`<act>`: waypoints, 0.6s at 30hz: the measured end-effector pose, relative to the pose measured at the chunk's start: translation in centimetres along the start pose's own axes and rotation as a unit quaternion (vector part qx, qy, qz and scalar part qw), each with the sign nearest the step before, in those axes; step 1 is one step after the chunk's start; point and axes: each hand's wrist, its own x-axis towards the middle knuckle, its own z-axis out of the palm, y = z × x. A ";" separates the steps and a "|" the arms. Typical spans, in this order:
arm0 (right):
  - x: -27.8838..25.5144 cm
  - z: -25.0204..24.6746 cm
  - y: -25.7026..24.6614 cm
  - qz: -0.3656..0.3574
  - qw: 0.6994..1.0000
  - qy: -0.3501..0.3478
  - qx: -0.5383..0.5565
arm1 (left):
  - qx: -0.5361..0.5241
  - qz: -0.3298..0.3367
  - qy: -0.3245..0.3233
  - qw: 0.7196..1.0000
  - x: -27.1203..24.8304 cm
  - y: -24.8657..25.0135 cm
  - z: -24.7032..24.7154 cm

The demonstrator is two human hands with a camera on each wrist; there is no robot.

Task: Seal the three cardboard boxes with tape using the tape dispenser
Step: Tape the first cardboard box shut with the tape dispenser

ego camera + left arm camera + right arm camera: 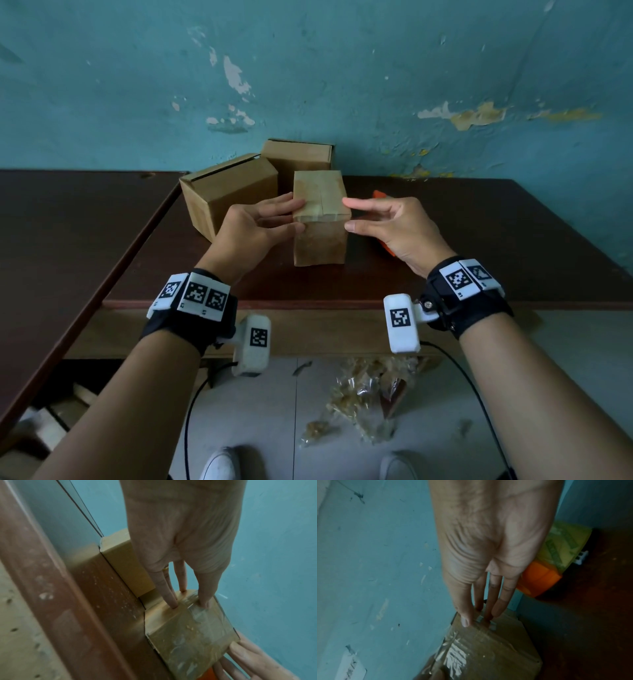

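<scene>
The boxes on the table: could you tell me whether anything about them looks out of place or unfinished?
Yes. The left rear box has its top flap lifted, showing a dark gap. The front box, touched by the left hand and right hand, carries glossy, wrinkled tape.

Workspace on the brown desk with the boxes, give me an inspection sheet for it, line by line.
Surface: dark brown desk, a second one butted at its left.
Job's things: front box upright, glossy tape over its top; left box and rear box behind, top flaps not fully closed; orange tape dispenser mostly hidden behind the right hand.
Clutter: crumpled clear wrapping on the floor.
Grips: left hand and right hand touch the front box's sides, fingers fairly straight.
Cables: black cable from the wrist units.
Surroundings: teal wall, paint peeling.
</scene>
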 end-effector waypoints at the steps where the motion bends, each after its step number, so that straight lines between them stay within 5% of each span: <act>1: -0.1 -0.1 0.1 -0.010 1.000 0.006 -0.017 | 0.007 0.006 0.004 1.000 0.0 -0.2 0.1; 7: 0.0 0.7 0.4 -0.071 0.995 0.034 -0.053 | 0.049 0.041 0.017 0.998 -0.1 -1.2 0.3; 18: 0.6 0.8 1.6 -0.070 0.997 0.021 -0.041 | 0.067 0.036 0.009 0.997 -0.3 -1.0 0.1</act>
